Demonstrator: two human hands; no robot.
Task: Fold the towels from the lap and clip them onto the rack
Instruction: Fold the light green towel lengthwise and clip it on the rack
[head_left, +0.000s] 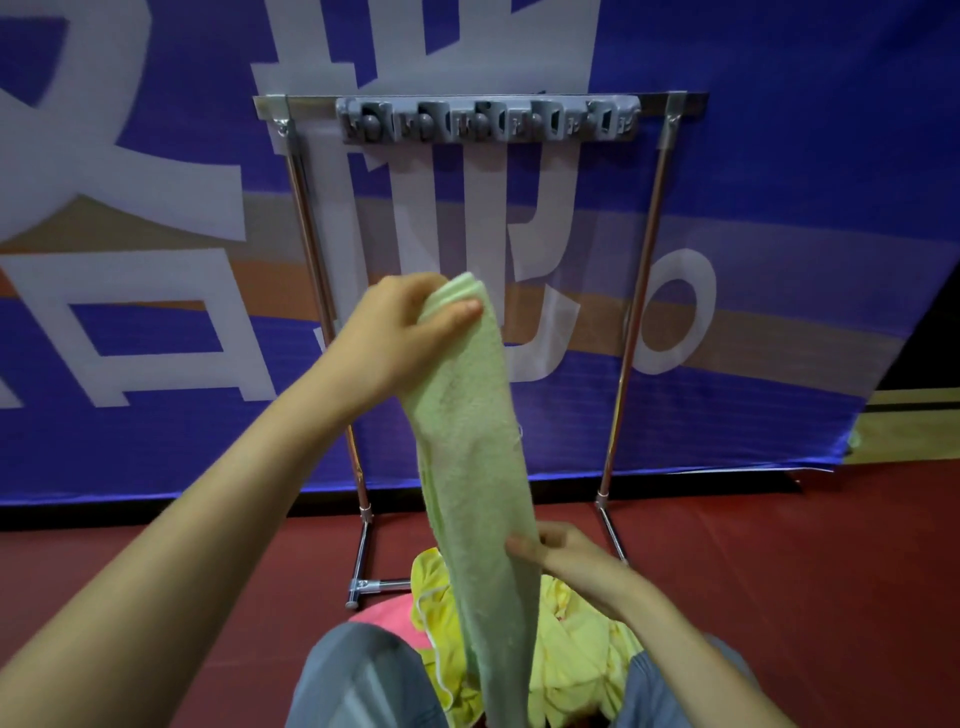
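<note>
The green towel (467, 441) hangs upright as a long narrow strip, folded lengthwise, its fluffy pale surface facing the camera and its layered edges bunched at the top. The left hand (400, 327) grasps that top end, thumb across the front and fingers curled behind it, holding it up in front of the rack. The right hand (571, 561) pinches the strip's right edge lower down, thumb on the front of the cloth. The towel's bottom end drops into the lap, between the knees in grey trousers (358, 675). Around it there lies a crumpled yellow towel (576, 670), and a pink towel (384, 618) shows just beside the left knee. Behind the green towel stands the metal rack (639, 291), its feet on the red floor (779, 571), with a grey strip of clips (485, 120) fixed along its top bar. A blue banner (779, 208) with large white characters fills the background.
</note>
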